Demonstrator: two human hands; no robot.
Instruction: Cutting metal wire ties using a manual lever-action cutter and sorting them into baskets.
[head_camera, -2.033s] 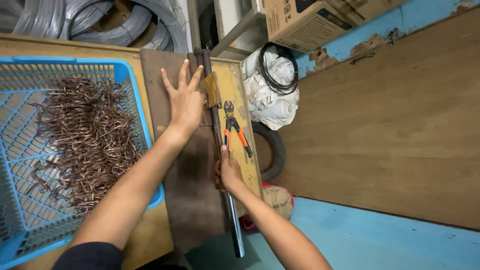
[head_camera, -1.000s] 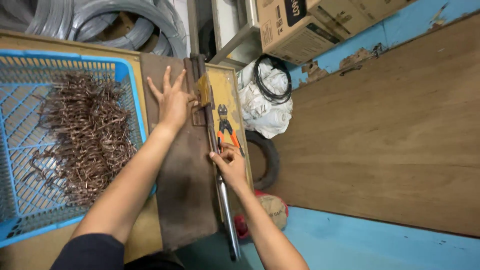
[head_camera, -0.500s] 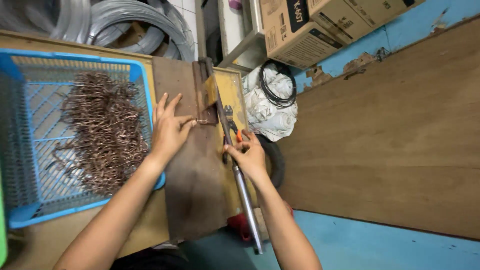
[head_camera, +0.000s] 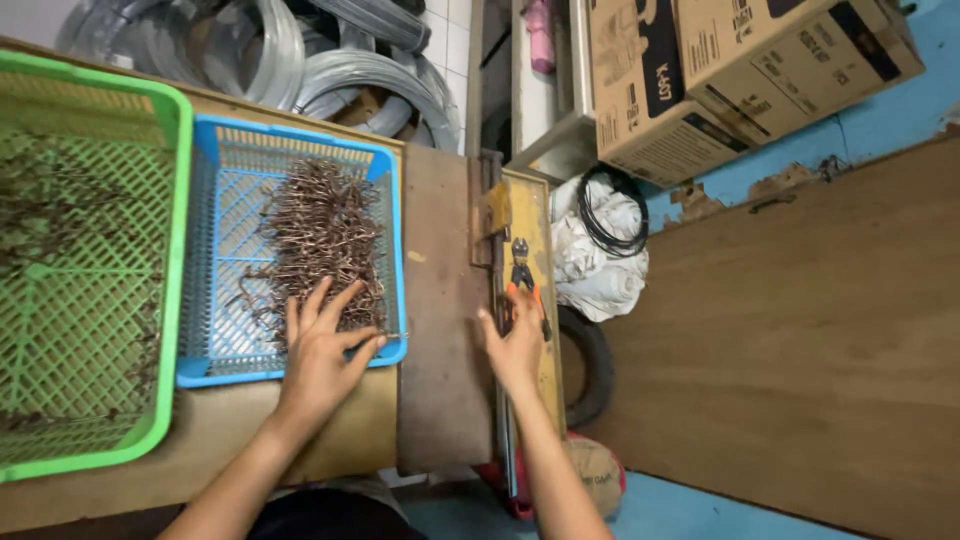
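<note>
Bent wire pieces (head_camera: 325, 240): a tangled brown heap lying in the blue basket (head_camera: 235, 360), spread from its far end down to the near right corner
Left hand (head_camera: 322, 352): fingers splayed over the near edge of the heap, thumb and forefinger pinched on a single wire piece (head_camera: 392, 336) at the basket's right rim
Right hand (head_camera: 515, 345): lies flat on the long metal lever (head_camera: 507, 440) at the bench's right edge, fingers stretched out, not clearly clasped round it
Orange-handled pliers (head_camera: 522, 275): on the yellow strip just beyond the right fingertips
Brown plate (head_camera: 440, 300): flat between the two hands
Green basket (head_camera: 165, 260): just left of the blue one, a few wire bits inside
Behind the bench: coils of grey wire (head_camera: 350, 75) and cardboard boxes (head_camera: 720, 70)
</note>
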